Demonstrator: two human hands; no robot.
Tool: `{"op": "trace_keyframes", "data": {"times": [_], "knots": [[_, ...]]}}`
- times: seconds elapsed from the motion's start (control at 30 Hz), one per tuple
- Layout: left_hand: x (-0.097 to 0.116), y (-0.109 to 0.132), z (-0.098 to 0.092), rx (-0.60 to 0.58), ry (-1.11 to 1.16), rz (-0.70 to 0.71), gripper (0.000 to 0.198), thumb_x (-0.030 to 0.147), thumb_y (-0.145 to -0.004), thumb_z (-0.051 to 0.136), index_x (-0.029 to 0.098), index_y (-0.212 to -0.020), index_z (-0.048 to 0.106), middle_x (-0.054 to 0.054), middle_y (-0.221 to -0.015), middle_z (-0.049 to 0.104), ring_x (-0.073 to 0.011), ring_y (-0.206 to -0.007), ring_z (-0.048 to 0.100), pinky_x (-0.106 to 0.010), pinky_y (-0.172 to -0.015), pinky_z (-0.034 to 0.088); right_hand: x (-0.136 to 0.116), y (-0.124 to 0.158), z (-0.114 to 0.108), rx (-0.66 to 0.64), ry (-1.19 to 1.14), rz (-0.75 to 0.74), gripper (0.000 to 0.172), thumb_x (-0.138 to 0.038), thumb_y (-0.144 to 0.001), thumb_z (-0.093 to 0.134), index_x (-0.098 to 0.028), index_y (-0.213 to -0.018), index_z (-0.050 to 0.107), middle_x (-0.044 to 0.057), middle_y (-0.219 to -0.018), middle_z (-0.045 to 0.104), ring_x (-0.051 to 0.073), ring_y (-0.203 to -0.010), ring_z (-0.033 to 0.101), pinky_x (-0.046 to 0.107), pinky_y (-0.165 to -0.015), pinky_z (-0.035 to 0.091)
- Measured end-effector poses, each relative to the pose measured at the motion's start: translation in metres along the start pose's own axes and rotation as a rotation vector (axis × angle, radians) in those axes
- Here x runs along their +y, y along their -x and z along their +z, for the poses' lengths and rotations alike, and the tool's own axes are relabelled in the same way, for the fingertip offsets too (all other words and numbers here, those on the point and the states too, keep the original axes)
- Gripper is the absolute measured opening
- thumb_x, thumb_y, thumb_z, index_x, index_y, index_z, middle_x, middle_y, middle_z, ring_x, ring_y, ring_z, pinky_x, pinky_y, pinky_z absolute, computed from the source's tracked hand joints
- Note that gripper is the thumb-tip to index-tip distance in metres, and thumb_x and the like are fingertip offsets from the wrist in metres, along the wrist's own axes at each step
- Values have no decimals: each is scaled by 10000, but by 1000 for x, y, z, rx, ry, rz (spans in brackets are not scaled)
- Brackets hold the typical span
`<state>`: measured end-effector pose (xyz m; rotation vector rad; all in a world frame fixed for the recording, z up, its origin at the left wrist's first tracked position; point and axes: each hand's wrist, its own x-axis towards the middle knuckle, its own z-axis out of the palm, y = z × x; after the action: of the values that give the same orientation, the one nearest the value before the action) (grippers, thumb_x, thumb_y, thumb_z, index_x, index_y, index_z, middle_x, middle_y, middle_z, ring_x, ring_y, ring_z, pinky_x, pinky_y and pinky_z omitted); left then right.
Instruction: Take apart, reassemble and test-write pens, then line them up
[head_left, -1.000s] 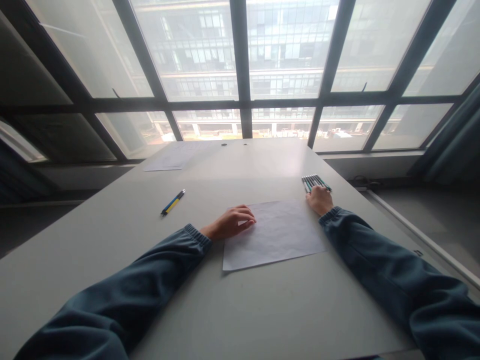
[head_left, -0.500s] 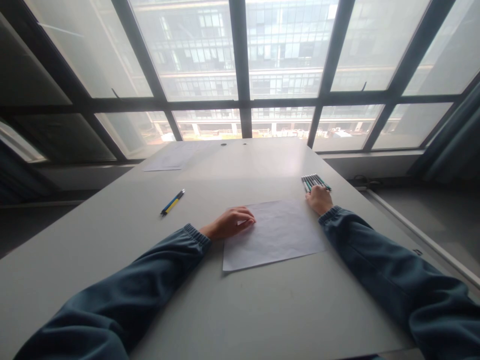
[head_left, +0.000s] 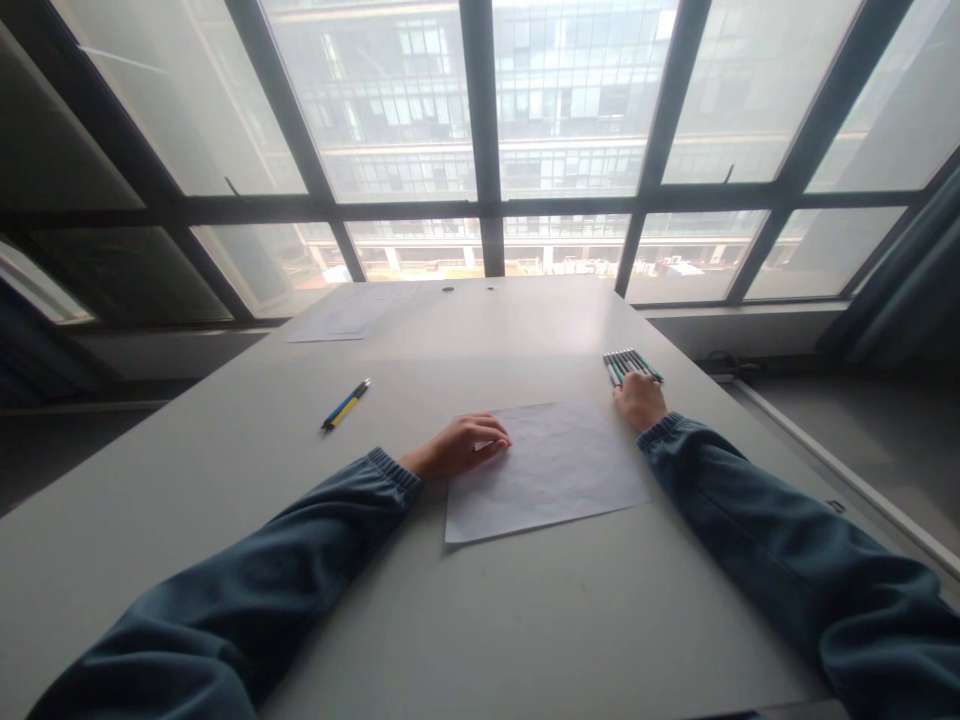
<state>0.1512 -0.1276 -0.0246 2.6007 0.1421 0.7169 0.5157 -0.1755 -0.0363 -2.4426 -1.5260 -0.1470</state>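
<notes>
A white sheet of paper (head_left: 562,475) lies in front of me, slightly creased. My left hand (head_left: 463,445) rests on its left part, fingers stretched out and thumb a little apart, holding nothing. At the upper right of the sheet, my right hand (head_left: 641,402) is curled over the near ends of a row of pens (head_left: 619,364). Several of these pens lie side by side with their far ends showing, some green and some dark. My right fingertips are partly hidden, so the exact grip is unclear.
Two pens (head_left: 346,405), one blue and one yellow, lie together on the white table (head_left: 525,620) to the left. More paper (head_left: 334,320) lies at the far left. Two small dark spots mark the far end. Large windows (head_left: 397,100) stand beyond the table.
</notes>
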Motion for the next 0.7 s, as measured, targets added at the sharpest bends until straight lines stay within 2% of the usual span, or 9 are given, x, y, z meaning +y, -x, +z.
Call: {"op": "trace_keyframes", "data": {"times": [0.43,0.6,0.7], "knots": [[2,-1,-1,4,4,-5,257,327,-986,573,165,-929,763,-122,-919,736,-182,-862,689,-300,-838,545,-1,1,1,21,8,1,306,-255,-948,497,-47,-992,716,250,-1001,710,334,-1003,687,364,-886,499],[1,0,-1,-10,-10,-15,263,306,-995,551,163,-939,765,-121,-927,737,-182,-870,685,-296,-837,542,-3,3,1,81,-20,-11,294,-253,-948,483,-62,-1068,672,231,-948,716,325,-891,696,368,-786,489],[2,0,-2,-19,-18,-26,244,280,-992,550,168,-945,762,-117,-937,737,-182,-875,680,-297,-842,535,-10,9,-3,132,-82,-113,225,-242,-936,500,-110,-987,675,177,-891,713,276,-810,676,336,-735,462]]}}
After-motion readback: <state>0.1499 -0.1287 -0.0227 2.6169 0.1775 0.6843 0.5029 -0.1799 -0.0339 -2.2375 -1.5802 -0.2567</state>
